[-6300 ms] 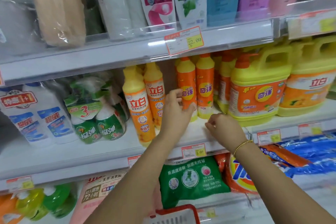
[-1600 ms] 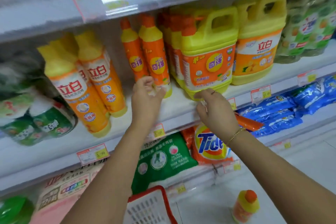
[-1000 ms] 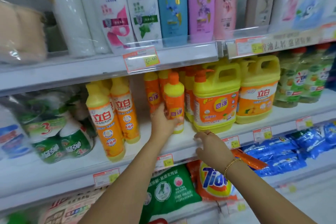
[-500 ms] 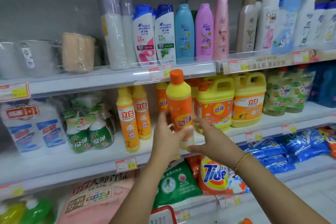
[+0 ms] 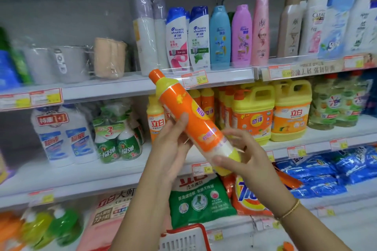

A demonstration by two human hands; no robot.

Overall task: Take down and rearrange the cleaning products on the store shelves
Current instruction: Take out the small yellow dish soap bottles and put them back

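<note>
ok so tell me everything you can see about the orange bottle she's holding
The orange bottle looks like glossy plastic, with a yellow shoulder, orange cap and yellowish base. It is off the shelf, tilted, cap up-left. The left hand grips its middle; the right hand holds its lower end. The label print is blurred.

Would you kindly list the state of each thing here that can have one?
Orange bottle: off the shelf, tilted, cap on, pointing up-left.
Left hand: gripping the bottle's middle.
Right hand: gripping the bottle's base.
Yellow jugs: upright on the middle shelf, capped.
Shampoo bottles: upright on the upper shelf, closed.
Red basket: below, contents hidden.
</note>
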